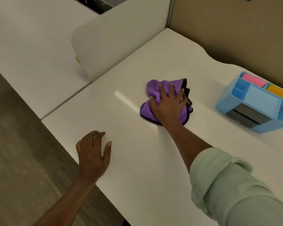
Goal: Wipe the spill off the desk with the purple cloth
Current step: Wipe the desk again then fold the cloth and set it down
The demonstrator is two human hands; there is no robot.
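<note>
A bunched purple cloth (pixel 155 93) with a dark edge lies on the white desk (pixel 137 160) near its middle. My right hand (pixel 167 106) presses flat on top of the cloth, fingers spread, arm stretched forward from a pale green sleeve. My left hand (pixel 93 152) rests on the desk near its front left edge, fingers loosely curled, holding nothing. No spill shows on the desk; whatever lies under the cloth is hidden. A bright streak of reflected light lies just left of the cloth.
A light blue desk organiser (pixel 252 101) with pink and orange items stands at the right. A white divider panel (pixel 104 46) rises at the back left, a tan partition wall (pixel 227 30) behind. Another white desk (pixel 31 54) adjoins on the left; carpeted floor lies below.
</note>
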